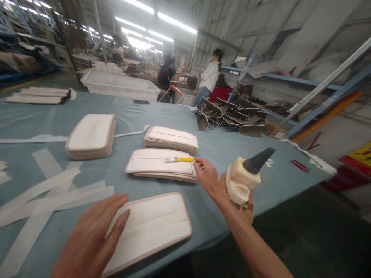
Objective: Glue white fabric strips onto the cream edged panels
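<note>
My left hand (98, 227) is over the left end of the nearest stack of pale padded panels (156, 218), its fingers apart and holding nothing. Farther right, my right hand (205, 173) has its fingertips at the end of a yellow-handled brush (184, 159). The brush lies over a second panel stack (159, 166), its pale bristles pointing left. Just behind is a third stack (174, 137). Beside my right forearm stands a glue-smeared container (242, 179) with a black cone on top and a pale opening in front.
White strips (52, 193) cross on the left of the table. Another panel stack (91, 135) stands behind them. Dark cut pieces (232, 114) are piled at the back right. A red object (300, 166) lies near the right edge. Two people are beyond the table.
</note>
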Tool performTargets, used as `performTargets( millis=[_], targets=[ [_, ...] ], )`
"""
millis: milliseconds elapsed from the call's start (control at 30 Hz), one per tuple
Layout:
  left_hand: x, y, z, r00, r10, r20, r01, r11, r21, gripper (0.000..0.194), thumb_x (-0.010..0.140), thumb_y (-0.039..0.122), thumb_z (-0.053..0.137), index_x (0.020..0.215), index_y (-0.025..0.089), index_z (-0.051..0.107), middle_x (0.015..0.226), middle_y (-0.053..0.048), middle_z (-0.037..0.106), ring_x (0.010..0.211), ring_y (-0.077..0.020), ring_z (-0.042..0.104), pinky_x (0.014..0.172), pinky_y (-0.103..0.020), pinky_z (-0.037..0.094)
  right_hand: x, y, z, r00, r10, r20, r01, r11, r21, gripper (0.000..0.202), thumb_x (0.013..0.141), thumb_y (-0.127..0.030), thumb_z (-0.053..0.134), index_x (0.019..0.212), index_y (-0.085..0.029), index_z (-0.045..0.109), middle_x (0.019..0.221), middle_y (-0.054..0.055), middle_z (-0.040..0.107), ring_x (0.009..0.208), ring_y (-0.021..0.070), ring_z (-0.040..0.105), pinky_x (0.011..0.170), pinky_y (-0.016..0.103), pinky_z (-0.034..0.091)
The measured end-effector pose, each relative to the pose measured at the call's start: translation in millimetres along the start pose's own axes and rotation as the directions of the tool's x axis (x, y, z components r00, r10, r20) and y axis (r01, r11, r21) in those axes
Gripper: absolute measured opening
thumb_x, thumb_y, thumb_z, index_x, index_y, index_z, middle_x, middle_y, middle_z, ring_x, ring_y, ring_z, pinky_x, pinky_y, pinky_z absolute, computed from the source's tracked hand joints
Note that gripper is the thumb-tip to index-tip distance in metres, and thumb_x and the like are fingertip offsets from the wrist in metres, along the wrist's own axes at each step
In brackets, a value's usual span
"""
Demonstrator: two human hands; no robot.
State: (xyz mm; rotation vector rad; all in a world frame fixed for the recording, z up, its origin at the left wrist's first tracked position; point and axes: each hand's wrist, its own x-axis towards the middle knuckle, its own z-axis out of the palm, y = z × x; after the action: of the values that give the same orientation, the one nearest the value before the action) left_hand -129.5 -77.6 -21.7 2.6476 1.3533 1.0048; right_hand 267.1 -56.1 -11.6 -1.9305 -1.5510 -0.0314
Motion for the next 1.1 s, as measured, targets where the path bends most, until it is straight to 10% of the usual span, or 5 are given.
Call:
performTargets(
  millis=[267, 600, 867, 1100],
  targets=[
    [127, 43, 68.6, 0.943, 0.166, 0.29, -0.191, 0.98, 0.057, 0.043, 0.105, 0.025, 0.042, 0.14, 0.013, 0.065, 0.155, -0.019, 0.064, 0.142, -0.0311, 0.061, 0.119, -0.049, 0.052, 54, 14, 26, 0.939, -0.241, 0.245, 0.265, 0.962, -0.068, 0.026, 0.103, -0.023, 0.059, 0.123, -0.017, 0.075, 0.128, 0.015, 0.074, 0.119, 0.0286, 0.063, 0.108, 0.043, 0.045],
    [122, 49, 97.8, 0.912, 0.13, 0.388, -0.181, 0.979, 0.098, 0.048, 0.101, 0.023, 0.052, 0.148, 0.014, 0.057, 0.156, -0.019, 0.061, 0.145, -0.0326, 0.055, 0.122, -0.05, 0.046, 78, 26, 0, 0.88, -0.246, 0.406, 0.243, 0.968, 0.059, 0.018, 0.097, -0.027, 0.064, 0.11, -0.019, 0.073, 0.093, 0.005, 0.076, 0.08, 0.0202, 0.062, 0.078, 0.034, 0.047],
    [122, 58, 96.3, 0.919, 0.096, 0.381, -0.132, 0.989, 0.069, 0.045, 0.101, 0.032, 0.056, 0.142, 0.012, 0.058, 0.152, -0.02, 0.062, 0.141, -0.0357, 0.056, 0.12, -0.051, 0.046, 74, -30, -7, 0.908, -0.028, 0.418, -0.304, 0.642, 0.704, 0.054, 0.078, -0.065, 0.08, 0.1, -0.017, 0.071, 0.069, -0.003, 0.064, 0.052, 0.0105, 0.05, 0.052, 0.026, 0.042],
    [123, 66, 85.6, 0.92, 0.046, 0.389, -0.069, 0.997, 0.044, 0.037, 0.101, 0.033, 0.059, 0.132, 0.012, 0.061, 0.135, -0.021, 0.065, 0.132, -0.036, 0.057, 0.115, -0.053, 0.048, 82, -70, 20, 0.983, 0.019, 0.185, -0.117, 0.838, 0.533, 0.054, 0.085, -0.072, 0.07, 0.074, -0.019, 0.068, 0.054, -0.003, 0.054, 0.051, 0.0132, 0.046, 0.051, 0.029, 0.035]
  ],
)
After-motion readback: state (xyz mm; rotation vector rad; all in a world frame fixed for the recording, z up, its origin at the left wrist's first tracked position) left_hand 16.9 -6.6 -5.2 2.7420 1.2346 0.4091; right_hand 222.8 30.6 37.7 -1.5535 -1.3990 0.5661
